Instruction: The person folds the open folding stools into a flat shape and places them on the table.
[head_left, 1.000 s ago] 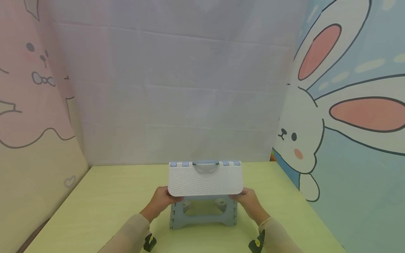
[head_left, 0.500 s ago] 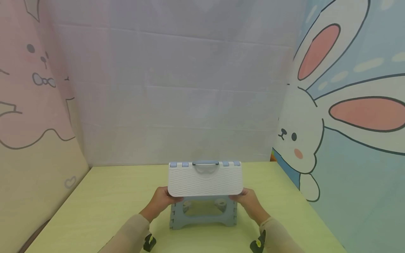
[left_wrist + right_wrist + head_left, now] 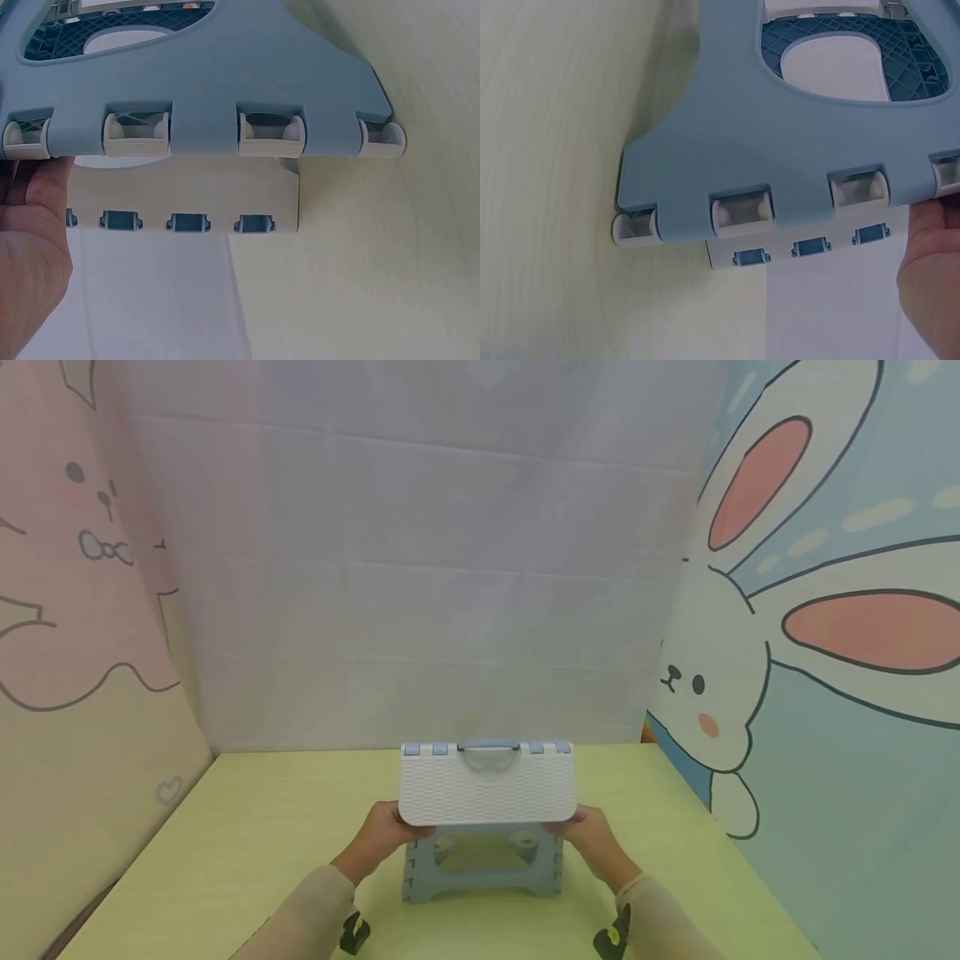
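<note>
A folding step stool [image 3: 487, 795] stands on the table in the head view, its white woven-textured top facing me. A carrying handle [image 3: 489, 746] and blue hinge pieces line the top's far edge. Under it, the blue-grey leg panel [image 3: 482, 883] has a wide opening. My left hand [image 3: 381, 837] grips the left end of the top; my right hand [image 3: 596, 843] grips the right end, with fingers partly hidden beneath. Both wrist views show a blue panel [image 3: 202, 97] with pale hinge knuckles along its edge, close beside each hand.
The pale yellow-green table [image 3: 285, 793] spreads around the stool. A plain whitish curtain [image 3: 420, 568] hangs behind it. Cartoon-printed sheets stand on both sides, with a rabbit [image 3: 720, 693] on the right one. Each wrist carries a dark strap mount [image 3: 354, 935].
</note>
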Motion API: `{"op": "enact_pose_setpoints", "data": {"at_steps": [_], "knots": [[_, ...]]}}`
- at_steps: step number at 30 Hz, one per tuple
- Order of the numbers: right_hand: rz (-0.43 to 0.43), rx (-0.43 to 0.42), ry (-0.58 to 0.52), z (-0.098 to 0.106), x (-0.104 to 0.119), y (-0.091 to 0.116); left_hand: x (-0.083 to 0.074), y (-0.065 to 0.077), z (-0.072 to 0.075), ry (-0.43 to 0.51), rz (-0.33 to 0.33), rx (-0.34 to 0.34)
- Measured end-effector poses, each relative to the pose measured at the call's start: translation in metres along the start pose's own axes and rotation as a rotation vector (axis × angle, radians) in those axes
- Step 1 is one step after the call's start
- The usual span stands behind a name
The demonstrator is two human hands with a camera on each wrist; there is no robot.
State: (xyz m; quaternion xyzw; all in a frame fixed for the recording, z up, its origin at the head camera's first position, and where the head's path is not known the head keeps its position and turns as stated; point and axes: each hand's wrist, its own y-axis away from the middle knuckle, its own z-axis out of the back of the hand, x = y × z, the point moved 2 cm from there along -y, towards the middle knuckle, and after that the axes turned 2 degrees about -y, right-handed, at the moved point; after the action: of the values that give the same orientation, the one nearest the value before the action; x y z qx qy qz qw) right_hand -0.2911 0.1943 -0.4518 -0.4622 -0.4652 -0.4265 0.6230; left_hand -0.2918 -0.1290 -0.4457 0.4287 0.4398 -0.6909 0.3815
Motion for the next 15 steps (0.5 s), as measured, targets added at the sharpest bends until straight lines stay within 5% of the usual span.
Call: {"op": "enact_pose_setpoints", "data": {"at_steps": [5,15], "knots": [[-0.009,-0.017,-0.008,-0.0011,-0.0011,0.0001,-0.0017,-0.0013,-0.001,-0.02,0.068,-0.007],[0.004,-0.013,0.0,-0.002,-0.0007,-0.0003,-0.0023,-0.0009,-0.0007,-0.021,0.063,-0.008]]}}
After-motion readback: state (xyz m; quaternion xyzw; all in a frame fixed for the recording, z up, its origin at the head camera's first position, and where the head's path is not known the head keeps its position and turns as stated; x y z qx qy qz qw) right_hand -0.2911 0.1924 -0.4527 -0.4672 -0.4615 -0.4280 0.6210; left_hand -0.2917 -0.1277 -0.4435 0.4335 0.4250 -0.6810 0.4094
